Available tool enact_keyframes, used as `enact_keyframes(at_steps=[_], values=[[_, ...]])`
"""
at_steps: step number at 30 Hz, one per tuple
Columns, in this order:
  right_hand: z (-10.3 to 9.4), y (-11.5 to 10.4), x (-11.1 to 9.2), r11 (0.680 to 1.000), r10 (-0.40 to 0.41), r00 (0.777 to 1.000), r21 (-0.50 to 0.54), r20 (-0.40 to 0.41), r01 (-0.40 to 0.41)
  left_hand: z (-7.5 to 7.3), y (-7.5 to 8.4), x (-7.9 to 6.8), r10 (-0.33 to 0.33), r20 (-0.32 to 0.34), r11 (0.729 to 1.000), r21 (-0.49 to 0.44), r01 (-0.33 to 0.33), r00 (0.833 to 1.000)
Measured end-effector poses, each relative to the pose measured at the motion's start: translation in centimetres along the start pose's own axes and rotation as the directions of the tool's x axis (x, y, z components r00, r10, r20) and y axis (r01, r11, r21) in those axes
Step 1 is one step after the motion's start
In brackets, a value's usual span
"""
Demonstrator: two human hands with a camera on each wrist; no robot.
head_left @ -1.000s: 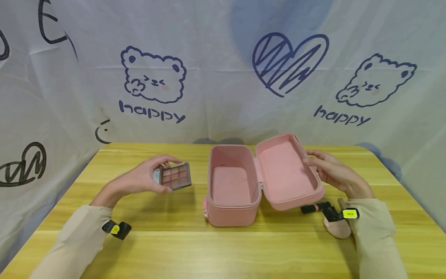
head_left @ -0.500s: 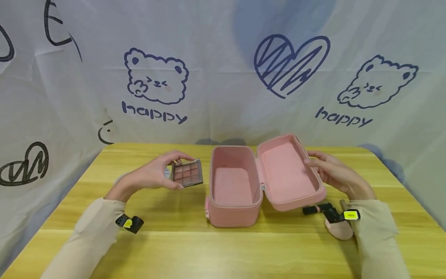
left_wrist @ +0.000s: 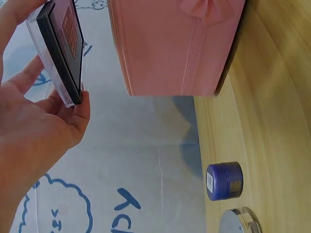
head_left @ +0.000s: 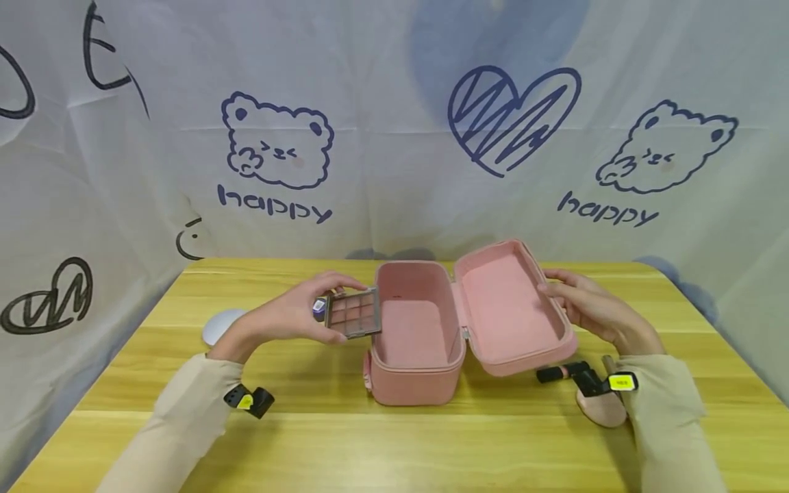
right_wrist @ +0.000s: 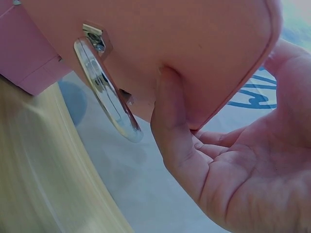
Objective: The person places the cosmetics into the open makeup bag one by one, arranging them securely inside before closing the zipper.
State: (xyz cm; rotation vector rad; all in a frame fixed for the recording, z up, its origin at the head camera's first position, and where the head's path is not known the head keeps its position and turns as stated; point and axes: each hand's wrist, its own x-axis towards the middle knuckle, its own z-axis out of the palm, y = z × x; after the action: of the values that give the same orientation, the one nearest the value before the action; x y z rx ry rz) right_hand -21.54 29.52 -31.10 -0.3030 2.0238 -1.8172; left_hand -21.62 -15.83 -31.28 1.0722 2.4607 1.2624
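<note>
My left hand (head_left: 290,311) pinches an eyeshadow palette (head_left: 353,313) by its edges, tilted above the table. The palette's far edge overlaps the left rim of a pink cosmetic case (head_left: 414,383) in the head view. From the left wrist view, the palette (left_wrist: 60,48) is seen edge-on, with the case's bow-trimmed side (left_wrist: 165,48) apart from it. On the right, the case's lid (head_left: 511,308) is swung out, and my right hand (head_left: 592,308) grips its outer edge. In the right wrist view the thumb presses the lid's outside (right_wrist: 194,58), beside a metallic handle (right_wrist: 104,90).
A blue-purple jar (left_wrist: 226,180) and a round silver-lidded container (left_wrist: 238,222) stand on the table left of the case. Under the right wrist lie a dark lipstick-like tube (head_left: 557,372) and a beige rounded item (head_left: 604,409). A printed curtain (head_left: 394,137) hangs behind.
My left hand has moved right with the palette, from open table to the case's left rim. A pale round lid behind the left wrist has come into view. My right hand stays on the lid.
</note>
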Motion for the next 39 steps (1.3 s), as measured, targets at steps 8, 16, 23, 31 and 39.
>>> enact_keyframes(at_steps=[8, 16, 23, 31, 39], values=[[0.0, -0.1, 0.2, 0.999, -0.002, 1.0, -0.035, 0.003, 0.002, 0.8, 0.6, 0.3, -0.008, -0.008, 1.0, 0.012, 0.008, 1.0], [0.0, -0.1, 0.4, 0.997, 0.0, 1.0, -0.078, -0.014, -0.001, 1.7, 1.0, 0.8, 0.021, 0.0, 0.999, 0.034, -0.021, 1.0], [-0.1, 0.1, 0.5, 0.994, 0.001, 1.0, -0.107, -0.017, -0.002, 2.8, 0.8, 1.9, 0.058, 0.018, 0.998, 0.025, -0.058, 0.998], [-0.1, -0.1, 0.1, 0.994, 0.002, 1.0, -0.114, -0.022, -0.005, 3.6, 0.9, 3.0, 0.092, 0.031, 0.995, 0.022, -0.092, 0.995], [0.1, -0.1, 0.0, 0.993, -0.003, 1.0, -0.117, -0.029, 0.0, 4.3, 1.3, 3.9, 0.119, 0.055, 0.993, 0.01, -0.12, 0.991]])
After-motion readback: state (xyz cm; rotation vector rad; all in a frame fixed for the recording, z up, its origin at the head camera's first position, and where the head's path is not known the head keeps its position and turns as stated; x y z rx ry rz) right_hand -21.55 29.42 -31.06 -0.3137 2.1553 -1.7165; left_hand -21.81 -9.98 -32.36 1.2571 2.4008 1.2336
